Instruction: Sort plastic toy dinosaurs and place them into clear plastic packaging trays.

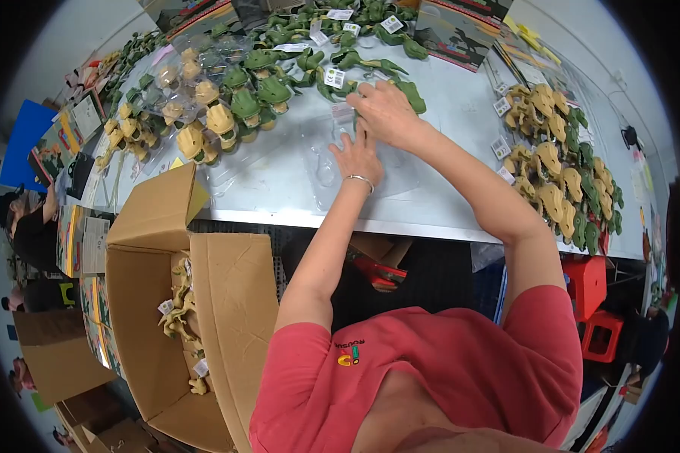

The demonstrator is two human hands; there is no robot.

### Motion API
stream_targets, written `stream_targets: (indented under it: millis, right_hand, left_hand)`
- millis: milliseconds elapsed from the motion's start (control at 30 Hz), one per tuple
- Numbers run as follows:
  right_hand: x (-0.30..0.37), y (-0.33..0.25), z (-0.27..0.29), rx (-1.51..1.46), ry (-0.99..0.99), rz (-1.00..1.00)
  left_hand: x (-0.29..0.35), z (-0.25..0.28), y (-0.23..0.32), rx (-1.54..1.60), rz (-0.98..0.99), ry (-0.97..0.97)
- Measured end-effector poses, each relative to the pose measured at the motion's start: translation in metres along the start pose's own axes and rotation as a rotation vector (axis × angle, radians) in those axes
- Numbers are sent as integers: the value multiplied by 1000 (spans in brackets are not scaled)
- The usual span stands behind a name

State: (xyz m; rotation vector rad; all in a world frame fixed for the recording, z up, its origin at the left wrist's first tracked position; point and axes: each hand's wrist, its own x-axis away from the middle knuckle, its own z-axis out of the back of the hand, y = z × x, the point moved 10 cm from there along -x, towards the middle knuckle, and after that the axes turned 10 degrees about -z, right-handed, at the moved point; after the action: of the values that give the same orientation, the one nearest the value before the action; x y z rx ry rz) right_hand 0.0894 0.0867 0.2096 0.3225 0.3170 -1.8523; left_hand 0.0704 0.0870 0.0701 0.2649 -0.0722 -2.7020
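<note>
On the table (446, 98), near its front edge at picture centre, lies a clear plastic tray (321, 170). Left hand (357, 157), bracelet at the wrist, rests flat on the tray, fingers spread and pointing toward 12 o'clock. Right hand (385, 113) sits just beyond it at 1 o'clock, touching the left fingertips; its fingers are curled down onto the tray's far edge, pinching something small there, cannot tell what. A green dinosaur (412, 94) lies just beside the right hand at 1 o'clock. More green toys (321, 45) with white tags are heaped at 12 o'clock. Standing tan and green figures (219, 117) crowd the table at 10 o'clock, some under clear blister shells. A pile of tan toys (555, 174) lies at 3 o'clock, well apart from both hands. Below the table at 8 o'clock, an open cardboard box (155, 302) holds a few tan toys. Red stools (590, 298) stand at 4 o'clock.
</note>
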Motion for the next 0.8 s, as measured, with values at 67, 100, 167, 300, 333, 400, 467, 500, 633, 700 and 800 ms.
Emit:
stream_targets:
  millis: [67, 100, 167, 300, 333, 400, 467, 500, 633, 700, 800]
  right_hand:
    - [-19, -11, -17, 119, -195, -7]
    - [-37, -14, -10, 116, -193, -9]
    - [-55, -10, -26, 2, -543, -58]
    - [-54, -7, -35, 33, -421, 9]
    - [-53, -7, -32, 31, -423, 2]
    - [-50, -6, -17, 5, -407, 8]
    - [-43, -12, -32, 112, -172, -27]
    - [-37, -32, -27, 74, -218, -17]
    - [-22, -11, -20, 168, -102, 7]
    - [-21, 0, 25, -324, 123, 74]
    - [-55, 75, 84, -879, 28, -75]
  left_hand:
    - [5, -1, -6, -107, -16, 86]
    - [7, -3, -9, -79, -36, 121]
    - [8, -1, -7, -42, -75, 152]
    - [5, 1, -2, 141, -78, 54]
    - [7, -1, -3, 104, -71, 11]
    - [7, -1, -2, 59, -57, -47]
    - [-6, 4, 6, 8, -73, -73]
    - [-2, -5, -2, 12, -48, -109]
    - [-2, -13, 2, -54, -37, -169]
    - [3, -13, -1, -77, -31, -106]
    - [2, -2, -6, -29, -37, -56]
